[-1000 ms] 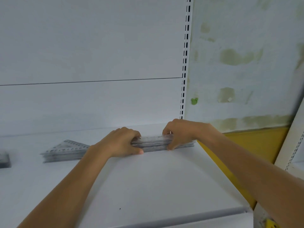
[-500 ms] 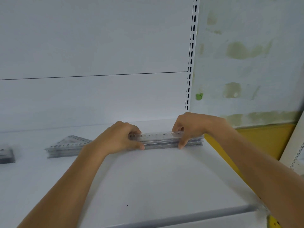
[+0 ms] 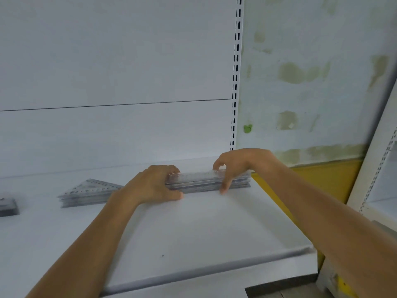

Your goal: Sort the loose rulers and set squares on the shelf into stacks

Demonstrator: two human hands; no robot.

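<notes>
Clear plastic rulers (image 3: 199, 180), stacked at 1 o'clock on the white shelf (image 3: 193, 233), are gripped endwise by left hand (image 3: 154, 183) and right hand (image 3: 232, 166), whose wrist is arched higher than before.

White shelf (image 3: 193, 233): ruler stack (image 3: 199, 182), set-square stack (image 3: 86, 193)

One ruler stack (image 3: 199, 181), one set-square stack (image 3: 88, 193), two hands (image 3: 154, 183) (image 3: 234, 166)
</notes>
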